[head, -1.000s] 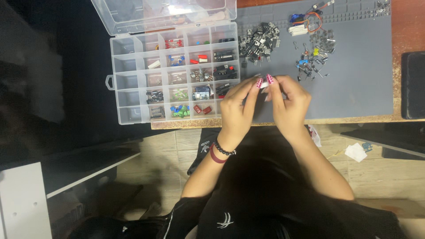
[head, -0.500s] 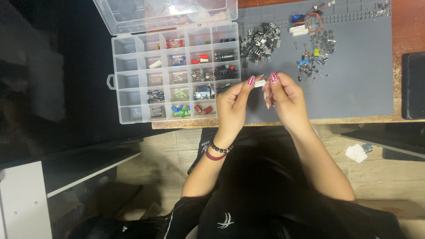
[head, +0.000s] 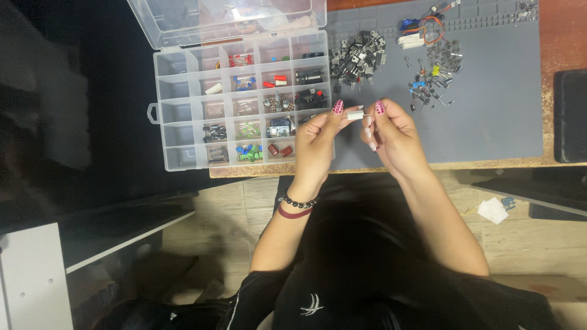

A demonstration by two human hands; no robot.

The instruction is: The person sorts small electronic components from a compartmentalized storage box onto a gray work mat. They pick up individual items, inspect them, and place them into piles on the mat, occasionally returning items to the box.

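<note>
Head view: pinched between left hand [head: 318, 137] and right hand [head: 394, 134], small white part [head: 355, 115], detail too tiny; clear compartment box [head: 183, 116] alongside, lid cut off.

Bright overhead light on my worktop [head: 489, 122]; glare on the clear lid [head: 232, 18]; left side dark, perhaps underexposed.

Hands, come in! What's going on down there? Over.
Left hand and right hand both pinching small white component above grey mat. Clear parts box open, left. Nothing in the way.
</note>
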